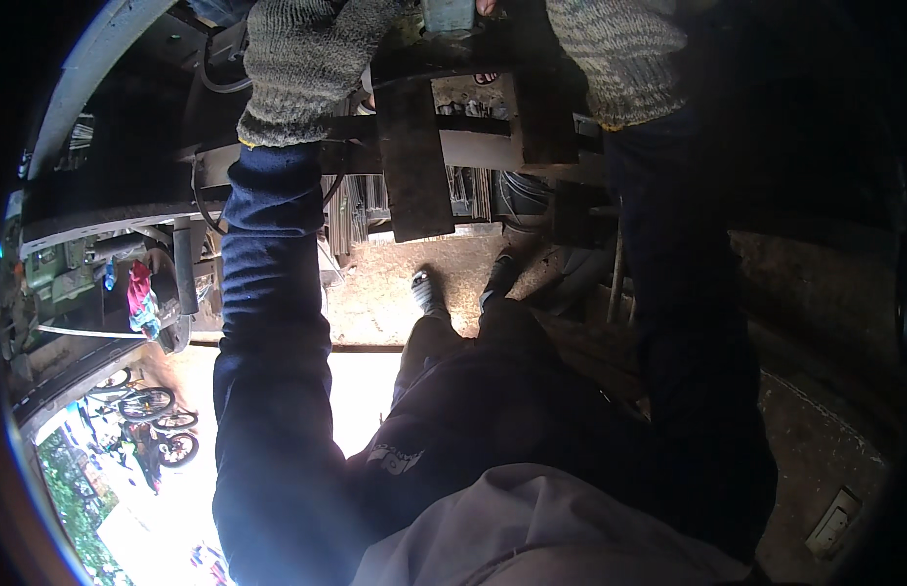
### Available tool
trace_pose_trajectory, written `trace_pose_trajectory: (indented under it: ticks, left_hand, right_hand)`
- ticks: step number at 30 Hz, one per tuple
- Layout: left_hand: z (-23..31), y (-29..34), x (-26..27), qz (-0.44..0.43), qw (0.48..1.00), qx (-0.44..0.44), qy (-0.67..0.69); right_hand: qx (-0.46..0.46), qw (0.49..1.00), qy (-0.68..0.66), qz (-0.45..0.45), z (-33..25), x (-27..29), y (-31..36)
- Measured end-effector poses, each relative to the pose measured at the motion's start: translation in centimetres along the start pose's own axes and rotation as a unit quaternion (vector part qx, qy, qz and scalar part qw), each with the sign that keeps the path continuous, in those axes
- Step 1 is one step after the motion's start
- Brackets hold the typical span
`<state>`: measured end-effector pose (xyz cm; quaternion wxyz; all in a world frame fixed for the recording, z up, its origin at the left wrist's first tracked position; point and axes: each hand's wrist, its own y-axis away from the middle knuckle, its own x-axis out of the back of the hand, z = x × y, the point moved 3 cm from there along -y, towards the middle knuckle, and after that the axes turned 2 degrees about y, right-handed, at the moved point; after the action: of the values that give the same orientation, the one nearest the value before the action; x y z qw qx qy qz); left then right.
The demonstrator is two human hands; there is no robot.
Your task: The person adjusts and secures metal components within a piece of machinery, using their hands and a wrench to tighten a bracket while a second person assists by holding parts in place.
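My left hand point(302, 73), in a grey knitted glove, is raised at the top of the head view beside a dark machine frame. My right hand point(624, 63), gloved the same way, is up at the frame's other side. The upper picture edge and shadow hide the fingers of both hands, so what they hold cannot be made out. Between them, a pale metal block point(448, 14) sits on a dark crosspiece. A bare fingertip shows just right of the block; whose it is stays unclear. Two dark flat bars, a left one point(412, 166) and a right one point(543, 117), hang below.
Upright metal rods point(351, 210) and coiled cable point(525, 188) lie behind the frame. At left are a pink and blue cloth point(142, 298) and a grey cylinder point(184, 264). Bicycles point(146, 405) stand in bright light outside. A wall plate point(832, 523) is at lower right.
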<state>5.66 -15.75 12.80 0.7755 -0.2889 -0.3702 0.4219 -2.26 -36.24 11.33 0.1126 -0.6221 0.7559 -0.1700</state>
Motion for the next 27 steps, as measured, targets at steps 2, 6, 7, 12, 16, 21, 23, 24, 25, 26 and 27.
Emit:
trace_pose_trajectory:
  ticks: [2,6,7,12,16,21,23,24,25,26,27]
  left_hand:
    - [-7.3,1.6,2.7,0.039,0.956,0.09,0.275]
    - [0.0,0.2,-0.5,0.021,1.0,0.004,-0.013]
    - [-0.1,0.2,-0.3,0.033,0.998,-0.037,-0.031]
    - [0.4,0.1,0.2,0.006,0.998,-0.027,-0.059]
    - [0.5,-0.1,0.0,0.002,0.999,-0.044,-0.028]
    - [0.2,-0.1,0.1,-0.037,0.999,0.02,0.009]
    - [0.3,0.1,-0.6,0.003,0.998,0.029,0.056]
    - [0.3,0.2,-0.8,0.023,0.996,0.033,0.079]
    - [0.4,0.2,-0.8,0.019,0.996,0.038,0.074]
    - [0.6,0.1,-0.8,0.015,0.997,0.043,0.068]
    - [0.6,0.0,-0.7,0.011,0.997,0.049,0.062]
  right_hand:
    - [0.001,1.0,-0.015,-0.012,0.4,-1.1,-0.3]
    - [-0.003,1.0,-0.003,-0.002,0.4,-0.1,0.0]
    - [-0.004,1.0,-0.004,-0.004,0.3,-0.2,0.0]
    - [-0.003,1.0,-0.007,-0.006,0.3,-0.4,-0.1]
    - [-0.002,1.0,-0.008,-0.01,0.4,-0.6,-0.2]
    - [0.002,1.0,-0.009,-0.011,0.4,-0.5,-0.3]
    - [0.002,1.0,-0.008,-0.011,0.3,-0.4,-0.4]
    - [0.002,1.0,-0.006,-0.012,0.3,-0.3,-0.4]
    - [0.003,1.0,-0.005,-0.012,0.3,-0.2,-0.5]
    - [0.004,1.0,-0.004,-0.013,0.3,-0.2,-0.5]
    - [0.004,1.0,-0.003,-0.013,0.3,-0.2,-0.4]
